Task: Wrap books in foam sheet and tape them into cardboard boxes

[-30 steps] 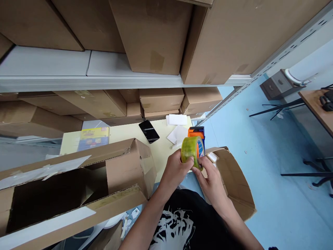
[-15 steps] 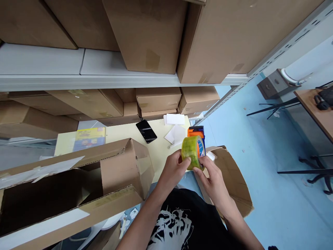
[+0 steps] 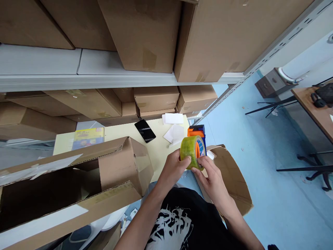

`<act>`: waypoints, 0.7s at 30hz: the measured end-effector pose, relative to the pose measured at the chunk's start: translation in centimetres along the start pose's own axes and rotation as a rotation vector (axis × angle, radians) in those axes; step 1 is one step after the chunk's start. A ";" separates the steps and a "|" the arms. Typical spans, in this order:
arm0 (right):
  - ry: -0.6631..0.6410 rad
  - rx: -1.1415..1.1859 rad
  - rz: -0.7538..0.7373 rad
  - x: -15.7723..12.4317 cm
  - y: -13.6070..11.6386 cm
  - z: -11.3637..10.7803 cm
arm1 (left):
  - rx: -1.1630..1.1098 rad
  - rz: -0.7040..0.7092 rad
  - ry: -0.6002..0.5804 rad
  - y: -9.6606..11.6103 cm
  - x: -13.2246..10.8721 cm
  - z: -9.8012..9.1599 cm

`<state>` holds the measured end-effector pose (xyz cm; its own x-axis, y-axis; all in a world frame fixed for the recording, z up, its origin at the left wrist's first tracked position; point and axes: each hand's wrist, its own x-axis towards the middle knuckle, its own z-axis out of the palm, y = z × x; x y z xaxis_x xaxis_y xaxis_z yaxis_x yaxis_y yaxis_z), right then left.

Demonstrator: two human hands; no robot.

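Both hands are on a wide roll of yellowish packing tape (image 3: 189,151), held upright over the table's front edge. My left hand (image 3: 176,163) grips its left side, thumb across the outer face. On the right, my right hand (image 3: 208,170) pinches the lower rim, with fingertips at the core. Orange shows inside the roll's blue-printed core. Right behind the roll is an orange and dark blue tape dispenser (image 3: 197,130), partly covered by it. Whether the roll sits on the dispenser I cannot tell.
An open cardboard box (image 3: 114,173) fills the left foreground; another open carton (image 3: 232,177) stands low at right. On the pale table (image 3: 122,129) lie a black phone (image 3: 145,131), white papers (image 3: 174,118) and a yellow-blue packet (image 3: 88,138). A shelf (image 3: 104,80) with cartons spans overhead.
The view has shifted slightly. Both hands keep their hold on the tape roll, which has turned a little so more of its core shows.
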<state>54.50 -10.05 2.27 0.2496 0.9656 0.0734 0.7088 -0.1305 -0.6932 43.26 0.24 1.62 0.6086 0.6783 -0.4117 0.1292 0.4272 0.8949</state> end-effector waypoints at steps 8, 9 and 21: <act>0.002 -0.006 0.005 -0.1 0.3 0.0 | -0.038 0.023 -0.037 -0.5 0.1 -0.1; 0.005 -0.008 0.010 -0.1 0.4 0.0 | -0.048 0.026 -0.053 -0.5 0.1 -0.1; -0.021 -0.042 0.010 -0.5 0.7 -0.2 | -0.002 -0.023 -0.059 -0.3 0.3 -0.3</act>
<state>55.00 -10.66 1.87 0.2428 0.9687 0.0509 0.7333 -0.1490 -0.6633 43.22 0.50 1.21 0.6506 0.6317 -0.4215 0.1424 0.4437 0.8848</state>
